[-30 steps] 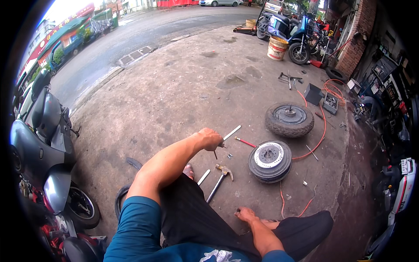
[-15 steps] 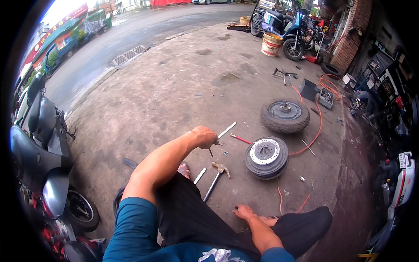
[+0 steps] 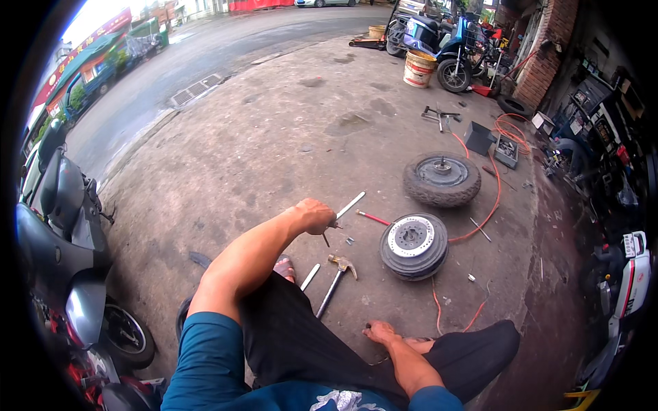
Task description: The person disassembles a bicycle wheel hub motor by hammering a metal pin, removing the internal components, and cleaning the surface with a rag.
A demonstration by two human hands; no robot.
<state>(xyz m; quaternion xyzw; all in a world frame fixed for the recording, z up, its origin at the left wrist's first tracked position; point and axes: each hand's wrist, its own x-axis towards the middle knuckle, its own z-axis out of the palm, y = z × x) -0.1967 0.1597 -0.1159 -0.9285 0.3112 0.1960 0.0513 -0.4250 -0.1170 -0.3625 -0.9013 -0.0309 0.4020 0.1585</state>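
Observation:
My left hand [image 3: 317,216] is stretched out over the ground, closed around a thin dark rod [image 3: 326,240] that sticks out below the fingers. A flat silver bar [image 3: 352,204] shows just past it; whether it lies on the ground or is in the hand I cannot tell. Down by my knees my right hand [image 3: 379,332] has its fingers curled, and what they hold, if anything, is hidden. Between the hands lie a claw hammer [image 3: 334,286] and a second flat silver bar [image 3: 310,277]. A wheel hub [image 3: 413,246] with a pale perforated disc sits to the right.
Behind the hub lies a wheel with a knobbly tyre [image 3: 442,179]. An orange hose [image 3: 491,217] winds past both toward a grey parts box [image 3: 507,152]. A red-handled tool [image 3: 373,217] touches the hub's left side. Parked scooters [image 3: 75,240] line the left; a bucket [image 3: 419,69] stands far off.
The whole view has shifted slightly, with the scene sliding a little left. Both hands keep nearly the same pose, and the tools and wheels stay where they were.

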